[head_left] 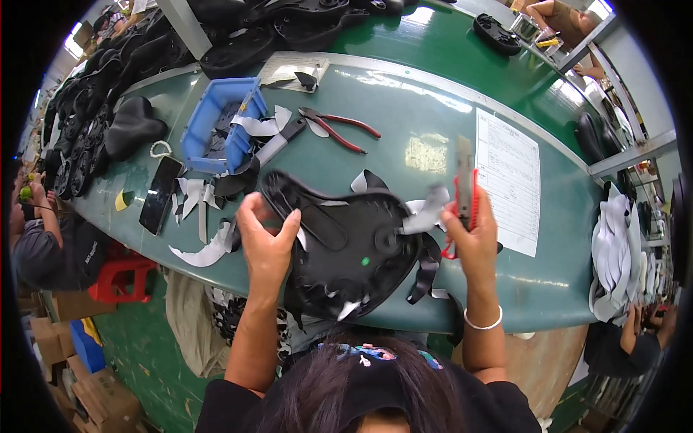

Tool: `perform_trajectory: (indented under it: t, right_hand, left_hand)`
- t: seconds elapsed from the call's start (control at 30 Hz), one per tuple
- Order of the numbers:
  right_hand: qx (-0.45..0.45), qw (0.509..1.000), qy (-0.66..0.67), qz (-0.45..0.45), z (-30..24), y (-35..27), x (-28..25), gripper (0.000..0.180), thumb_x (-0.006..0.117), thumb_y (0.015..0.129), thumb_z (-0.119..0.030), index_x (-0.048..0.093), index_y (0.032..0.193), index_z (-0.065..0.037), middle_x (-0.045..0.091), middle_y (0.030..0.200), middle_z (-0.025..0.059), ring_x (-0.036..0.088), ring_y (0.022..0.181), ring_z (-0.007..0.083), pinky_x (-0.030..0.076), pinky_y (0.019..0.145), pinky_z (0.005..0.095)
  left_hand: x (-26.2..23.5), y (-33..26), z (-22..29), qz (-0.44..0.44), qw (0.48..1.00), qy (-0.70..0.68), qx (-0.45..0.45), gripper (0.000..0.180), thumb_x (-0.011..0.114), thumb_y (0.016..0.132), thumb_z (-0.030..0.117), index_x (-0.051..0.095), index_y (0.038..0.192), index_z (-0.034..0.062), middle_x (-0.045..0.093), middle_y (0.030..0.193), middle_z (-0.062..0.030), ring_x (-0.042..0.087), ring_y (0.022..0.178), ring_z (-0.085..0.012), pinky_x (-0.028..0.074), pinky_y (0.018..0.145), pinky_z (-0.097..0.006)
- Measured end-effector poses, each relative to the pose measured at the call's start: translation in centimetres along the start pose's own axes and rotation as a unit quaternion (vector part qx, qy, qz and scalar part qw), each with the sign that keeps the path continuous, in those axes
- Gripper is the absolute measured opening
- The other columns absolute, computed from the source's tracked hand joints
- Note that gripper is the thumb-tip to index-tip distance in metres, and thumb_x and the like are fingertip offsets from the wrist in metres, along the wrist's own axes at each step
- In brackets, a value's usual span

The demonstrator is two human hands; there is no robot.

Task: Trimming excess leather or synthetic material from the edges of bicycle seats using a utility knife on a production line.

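Note:
A black bicycle saddle [339, 252] lies with its hollow underside up at the table's near edge. My left hand [266, 242] grips its left rim, thumb on the inner side and fingers at the outer edge. To the right of it, my right hand [473, 231] is closed around a red and grey utility knife [465, 184] that points away from me. A blurred grey-white strip [424, 215] stretches from the saddle to my right thumb; whether it is still joined to the saddle I cannot tell. Dark trimmed strips [426, 274] hang beside the saddle.
Red-handled cutting pliers [339, 130] lie beyond the saddle. A blue bin [191, 144] with scraps, a phone [160, 196] and white offcuts [202, 252] are at left. A printed sheet [509, 180] lies at right. Saddles [310, 29] pile up at the back; other people work around.

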State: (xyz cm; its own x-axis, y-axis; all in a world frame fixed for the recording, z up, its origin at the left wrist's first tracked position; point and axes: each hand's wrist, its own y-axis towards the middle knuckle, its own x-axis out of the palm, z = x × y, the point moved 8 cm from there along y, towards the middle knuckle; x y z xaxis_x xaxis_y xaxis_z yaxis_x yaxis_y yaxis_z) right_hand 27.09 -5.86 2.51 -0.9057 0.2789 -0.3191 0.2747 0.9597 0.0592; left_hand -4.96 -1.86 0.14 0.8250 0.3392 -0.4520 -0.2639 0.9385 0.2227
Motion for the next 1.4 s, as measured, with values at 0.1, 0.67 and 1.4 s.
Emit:
perform_trajectory:
  t: [0.1, 0.67, 1.4]
  right_hand:
    - [0.028, 0.996, 0.073, 0.047, 0.7, 0.0, -1.3, 0.039, 0.062, 0.082, -0.006, 0.051, 0.119, -0.003, 0.054, 0.078, -0.0003, 0.050, 0.062, 0.0034, 0.041, 0.055, 0.0184]
    - [-0.219, 0.871, -0.368, -0.242, -2.3, -0.8, 1.9, 0.054, 0.063, 0.080, -0.007, 0.051, 0.131, -0.016, 0.055, 0.072, 0.0069, 0.053, 0.055, 0.0253, 0.042, 0.049, 0.0360]
    - [-0.125, 0.844, -0.496, -0.161, -3.3, -5.8, 3.3, 0.054, 0.059, 0.084, -0.016, 0.045, 0.136, -0.016, 0.051, 0.057, 0.0091, 0.053, 0.044, 0.0279, 0.037, 0.040, 0.0404]
  left_hand:
    - [2.3, -0.3, 6.7, -0.046, 0.948, 0.201, 0.243, 0.060, 0.077, 0.071, 0.025, 0.049, 0.120, 0.0020, 0.057, 0.103, -0.0117, 0.052, 0.101, -0.0275, 0.038, 0.092, -0.039]
    - [11.6, -0.4, 9.7, -0.365, 0.897, -0.019, 0.247, 0.017, 0.061, 0.076, 0.017, 0.057, 0.065, 0.0040, 0.047, 0.060, -0.0080, 0.043, 0.068, -0.0236, 0.032, 0.072, -0.035]
    - [7.5, 8.7, 4.8, -0.048, 0.990, -0.110, 0.078, 0.017, 0.066, 0.082, 0.024, 0.066, 0.074, 0.0083, 0.064, 0.087, -0.0057, 0.051, 0.087, -0.0183, 0.037, 0.075, -0.033]
